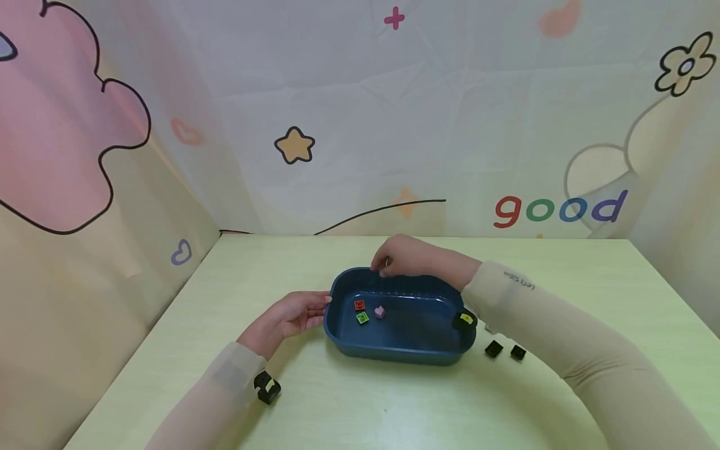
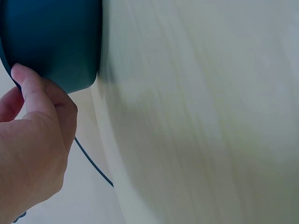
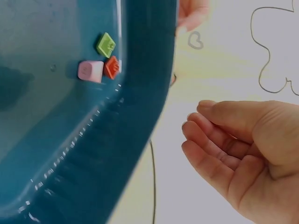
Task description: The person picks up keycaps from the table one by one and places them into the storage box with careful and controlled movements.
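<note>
A dark blue plastic basin [image 1: 394,355] stands on the table. Inside, near its left end, lie a red keycap [image 1: 359,305], a green keycap [image 1: 362,318] and a pink keycap [image 1: 379,312]. My left hand [image 1: 295,312] pinches the rim at the left end, and the left wrist view shows fingers on both sides of that edge. Over the far rim hovers my right hand [image 1: 407,255]. Its fingers are loosely curled in the right wrist view, with nothing visible between them and a gap to the basin.
Right of the basin, two small black pieces [image 1: 494,349] lie on the pale wooden table [image 1: 360,406]. A whitish piece [image 1: 488,329] beside them is mostly hidden by the right sleeve [image 1: 540,312]. A printed cloth [image 1: 360,94] hangs behind the table.
</note>
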### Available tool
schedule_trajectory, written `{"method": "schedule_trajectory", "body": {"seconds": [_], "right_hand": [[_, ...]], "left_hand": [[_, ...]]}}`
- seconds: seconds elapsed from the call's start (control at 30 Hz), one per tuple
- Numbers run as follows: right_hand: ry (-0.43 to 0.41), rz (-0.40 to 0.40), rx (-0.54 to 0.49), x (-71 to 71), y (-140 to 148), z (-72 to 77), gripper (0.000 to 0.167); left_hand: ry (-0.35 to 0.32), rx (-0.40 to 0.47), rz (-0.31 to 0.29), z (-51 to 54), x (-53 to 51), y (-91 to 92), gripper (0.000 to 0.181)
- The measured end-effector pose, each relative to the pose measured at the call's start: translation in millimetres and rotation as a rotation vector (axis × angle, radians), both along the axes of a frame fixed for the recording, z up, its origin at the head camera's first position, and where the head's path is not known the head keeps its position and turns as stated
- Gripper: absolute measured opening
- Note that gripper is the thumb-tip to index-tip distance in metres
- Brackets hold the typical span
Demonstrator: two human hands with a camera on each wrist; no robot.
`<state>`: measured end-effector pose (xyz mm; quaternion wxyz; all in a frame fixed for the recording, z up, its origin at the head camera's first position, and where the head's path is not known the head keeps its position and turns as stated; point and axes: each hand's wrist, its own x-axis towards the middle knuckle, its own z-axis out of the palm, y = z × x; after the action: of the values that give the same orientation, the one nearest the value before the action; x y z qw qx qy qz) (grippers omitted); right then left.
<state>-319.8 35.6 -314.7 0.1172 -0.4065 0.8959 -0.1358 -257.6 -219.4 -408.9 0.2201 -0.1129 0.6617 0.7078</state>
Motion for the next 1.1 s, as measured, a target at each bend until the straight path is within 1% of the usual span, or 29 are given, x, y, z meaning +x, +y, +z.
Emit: {"method": "schedule_trajectory", "body": {"seconds": [0.1,0.23,0.43,0.53,0.77,0.93,1.1], "right_hand": [[0.017,-0.007,-0.003,3.4,6,8.9,0.024],[0.014,-0.016,-0.016,5.4,13,18.6,0.023],[0.031,0.006,-0.031,9.0,31,30.4,0.022],[0.043,-0.002,-0.038,11.5,41,35.5,0.021],[0.062,-0.030,-0.062,18.8,70,43.6,0.020],[0.066,-0.061,-0.079,25.2,90,48.5,0.021],[0.069,-0.108,-0.105,30.1,112,48.0,0.023]], "left_hand": [[0.006,0.006,-0.013,0.1,0.2,0.6,0.047],[0.008,0.010,-0.022,0.3,0.8,0.5,0.047],[0.021,0.024,-0.043,0.6,1.5,0.3,0.049],[0.023,0.028,-0.046,0.1,1.8,-0.1,0.049],[0.023,0.025,-0.044,-1.0,0.2,-0.1,0.049],[0.027,0.027,-0.054,-1.2,0.1,-0.4,0.049],[0.030,0.031,-0.062,-2.2,0.6,-0.7,0.049]]}}
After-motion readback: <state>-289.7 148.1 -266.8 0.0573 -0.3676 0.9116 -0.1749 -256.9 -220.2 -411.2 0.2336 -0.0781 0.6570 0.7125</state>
